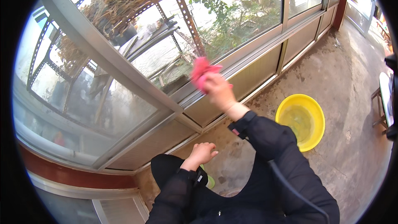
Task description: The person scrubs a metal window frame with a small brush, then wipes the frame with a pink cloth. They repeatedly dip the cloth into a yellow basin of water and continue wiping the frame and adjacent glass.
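A crumpled pink cloth (pixel 202 72) is gripped in my right hand (pixel 219 91), its edges sticking out past my fingers. The hand and cloth are slightly blurred at the lower rail of an aluminium-framed glass window (pixel 245 21); I cannot tell whether the cloth touches the glass. Over my bent knee, my left hand (pixel 201 155) hangs with loosely bent fingers, thumb apart, holding nothing. A yellow plastic basin (pixel 320 130) with some water in it stands on the concrete floor, to the right of my right forearm.
Metal lower panels (pixel 255 73) run beneath the window. An aluminium corner post (pixel 118 53) joins a second glazed side (pixel 124 105) on the left. Through the glass show a perforated metal rack (pixel 186 15) and plants. Part of a wooden stool or stand (pixel 377 109) is at the right edge.
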The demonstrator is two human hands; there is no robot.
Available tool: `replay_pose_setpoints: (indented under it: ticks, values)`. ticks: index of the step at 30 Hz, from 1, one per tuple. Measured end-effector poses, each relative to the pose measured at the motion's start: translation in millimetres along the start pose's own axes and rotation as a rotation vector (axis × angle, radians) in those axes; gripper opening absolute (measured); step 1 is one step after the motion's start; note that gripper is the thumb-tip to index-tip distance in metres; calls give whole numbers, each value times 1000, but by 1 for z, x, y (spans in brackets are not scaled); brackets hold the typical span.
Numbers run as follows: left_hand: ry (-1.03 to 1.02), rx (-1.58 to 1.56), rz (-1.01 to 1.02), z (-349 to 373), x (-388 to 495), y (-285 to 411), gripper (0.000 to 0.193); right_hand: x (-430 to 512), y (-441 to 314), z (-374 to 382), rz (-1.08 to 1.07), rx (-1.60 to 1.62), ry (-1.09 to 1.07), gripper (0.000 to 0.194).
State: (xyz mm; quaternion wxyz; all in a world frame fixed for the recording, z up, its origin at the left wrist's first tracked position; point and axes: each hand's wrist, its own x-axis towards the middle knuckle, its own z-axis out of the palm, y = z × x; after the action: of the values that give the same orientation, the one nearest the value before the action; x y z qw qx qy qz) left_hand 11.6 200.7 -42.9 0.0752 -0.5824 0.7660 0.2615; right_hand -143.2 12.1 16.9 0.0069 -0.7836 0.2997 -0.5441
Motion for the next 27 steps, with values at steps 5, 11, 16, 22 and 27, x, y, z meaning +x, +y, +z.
replay_pose_setpoints:
  ticks: [5,11,16,22,27]
  values:
    - [49,43,82,-1,-1,9,30,3,-31,57,-47,-131,-585,19]
    - [-59,6,103,-9,7,20,34,17,-7,63,-87,-66,-686,29]
    - [-57,-43,98,-16,9,22,36,19,40,24,-155,-168,-650,40]
    - [-82,-9,101,-19,10,22,36,31,145,-60,54,-491,-739,36]
    - [-93,-26,125,-21,12,22,36,41,214,-118,260,-732,-781,37]
